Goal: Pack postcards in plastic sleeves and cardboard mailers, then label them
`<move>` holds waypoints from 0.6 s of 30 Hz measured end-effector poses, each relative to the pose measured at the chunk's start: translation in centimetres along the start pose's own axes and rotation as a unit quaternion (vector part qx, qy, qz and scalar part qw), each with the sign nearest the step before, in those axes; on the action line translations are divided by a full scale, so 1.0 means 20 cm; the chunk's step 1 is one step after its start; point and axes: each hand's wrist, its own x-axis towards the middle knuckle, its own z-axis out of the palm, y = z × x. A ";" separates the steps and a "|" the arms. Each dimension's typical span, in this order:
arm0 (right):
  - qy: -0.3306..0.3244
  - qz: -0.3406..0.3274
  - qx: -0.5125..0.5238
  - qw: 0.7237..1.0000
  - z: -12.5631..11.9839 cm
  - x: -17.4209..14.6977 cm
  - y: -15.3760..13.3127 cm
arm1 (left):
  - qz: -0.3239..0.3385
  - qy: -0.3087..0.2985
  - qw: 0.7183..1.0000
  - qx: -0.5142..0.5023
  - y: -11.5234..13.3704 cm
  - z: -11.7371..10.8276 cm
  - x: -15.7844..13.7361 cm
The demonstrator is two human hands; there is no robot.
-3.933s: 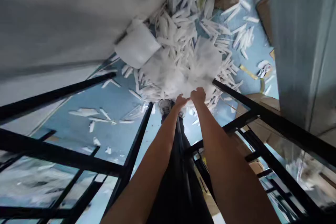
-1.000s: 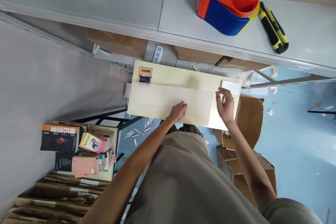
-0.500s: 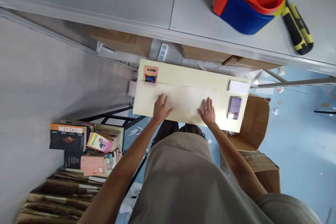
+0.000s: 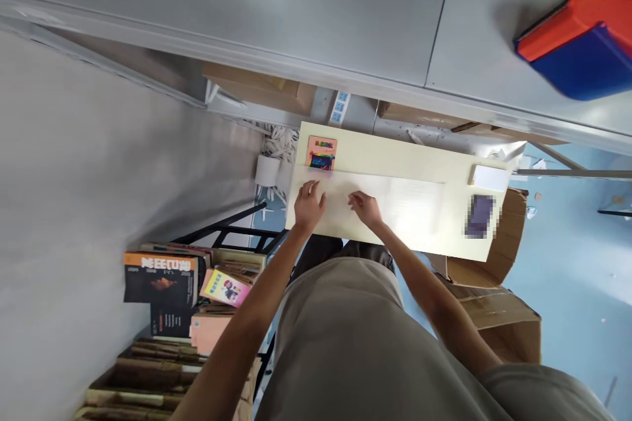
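Note:
A translucent sheet [image 4: 412,200], like clear plastic film, lies along the front of the cream tabletop [image 4: 390,150]. Its upper left edge overlaps the bottom of a small pink-covered booklet [image 4: 322,148]. My left hand [image 4: 309,207] rests on the sheet's left part, just below the booklet, its fingers bent and the thumb apart. A little to the right, my right hand [image 4: 367,209] is over the sheet with fingertips drawn together, pointing left. Whatever is between those fingertips is too small to make out.
A white box-like block [image 4: 490,177] and a blurred-out dark item [image 4: 479,216] sit at the table's right end. Beyond is a grey bench [image 4: 345,20] bearing an orange and blue tape dispenser [image 4: 582,46]. Stacked books [image 4: 162,279] stand lower left; cardboard boxes [image 4: 508,316] stand right.
My right hand has moved left across the sheet towards my left hand, and its spread fingers have closed together. My left hand has bent its fingers. The view has shifted left.

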 end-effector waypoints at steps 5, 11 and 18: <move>0.019 0.093 0.174 0.980 0.32 0.27 -0.22 | -0.020 0.020 0.999 0.040 -0.05 -0.16 0.37; 0.076 0.204 0.226 0.949 0.39 0.37 -0.22 | -0.121 0.003 0.992 0.046 -0.01 -0.16 0.68; 0.068 0.229 0.287 0.928 0.41 0.39 -0.18 | -0.154 -0.056 0.987 -0.002 -0.03 -0.17 0.79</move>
